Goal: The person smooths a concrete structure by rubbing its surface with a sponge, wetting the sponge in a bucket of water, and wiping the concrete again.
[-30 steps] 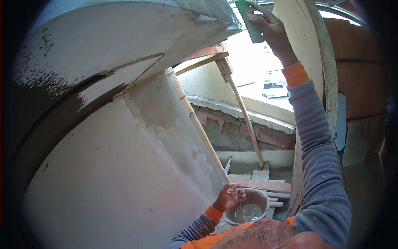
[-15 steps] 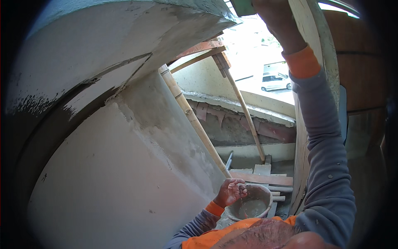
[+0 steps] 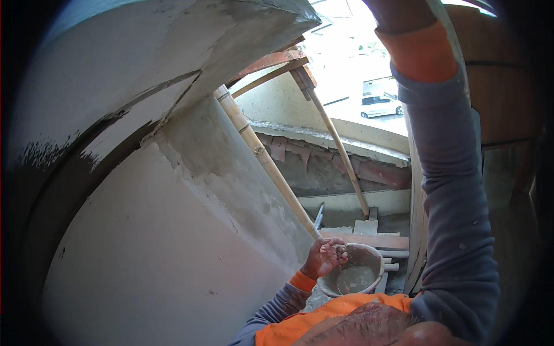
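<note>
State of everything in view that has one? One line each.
Left hand: curled; any hold unclear
Right hand: out of view
Right sleeve: raised
Bucket: open, grey wet-looking mix inside
Bamboo pole: leaning
Thinner pole: leaning
Planks: lying down
Grey wall strip: patchy
White vehicle: outside; doors too small to tell

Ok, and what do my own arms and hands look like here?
Your left sleeve and right sleeve are grey-blue, with orange cuffs. The right one is wrinkled and dotted with a few pale specks. Your left hand wears no glove; your right hand is mostly cut off.
</note>
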A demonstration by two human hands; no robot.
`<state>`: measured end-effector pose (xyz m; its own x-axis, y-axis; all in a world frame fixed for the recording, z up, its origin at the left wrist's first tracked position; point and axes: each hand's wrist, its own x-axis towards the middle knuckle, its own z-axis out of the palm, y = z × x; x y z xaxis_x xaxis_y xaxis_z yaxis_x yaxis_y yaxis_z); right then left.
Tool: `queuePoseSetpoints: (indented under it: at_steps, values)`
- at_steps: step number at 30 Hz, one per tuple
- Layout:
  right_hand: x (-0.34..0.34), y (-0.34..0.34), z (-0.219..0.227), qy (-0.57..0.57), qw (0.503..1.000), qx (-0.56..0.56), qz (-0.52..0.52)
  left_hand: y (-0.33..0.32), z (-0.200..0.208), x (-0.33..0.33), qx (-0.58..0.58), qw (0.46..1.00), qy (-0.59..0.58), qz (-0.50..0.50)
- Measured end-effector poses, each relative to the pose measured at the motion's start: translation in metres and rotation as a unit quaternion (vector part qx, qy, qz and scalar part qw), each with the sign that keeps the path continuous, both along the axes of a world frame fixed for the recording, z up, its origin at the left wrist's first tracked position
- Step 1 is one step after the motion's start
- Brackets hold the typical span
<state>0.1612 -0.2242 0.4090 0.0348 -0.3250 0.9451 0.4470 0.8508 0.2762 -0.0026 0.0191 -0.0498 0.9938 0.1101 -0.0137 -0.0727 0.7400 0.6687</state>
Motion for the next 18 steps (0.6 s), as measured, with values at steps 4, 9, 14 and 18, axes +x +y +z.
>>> queuePoseSetpoints:
  at_steps: [4, 9, 14, 18]
  values:
    - [0.073, 0.095, -0.03, 0.241, 0.964, -0.108, -0.014, 0.005, -0.003, -0.011, -0.001, 1.0, -0.011, 0.011]
    - [0.05, 0.061, -0.005, 0.126, 0.98, -0.127, -0.086, 0.0, -0.01, -0.01, 0.011, 1.0, 0.004, 0.012]
    - [-0.003, 0.015, 0.008, -0.033, 0.996, -0.031, -0.081, 0.005, -0.008, -0.009, 0.011, 1.0, 0.019, 0.01]
    - [0.048, 0.038, 0.014, 0.041, 0.997, -0.034, -0.048, 0.006, -0.008, -0.003, 0.001, 0.999, 0.022, 0.024]
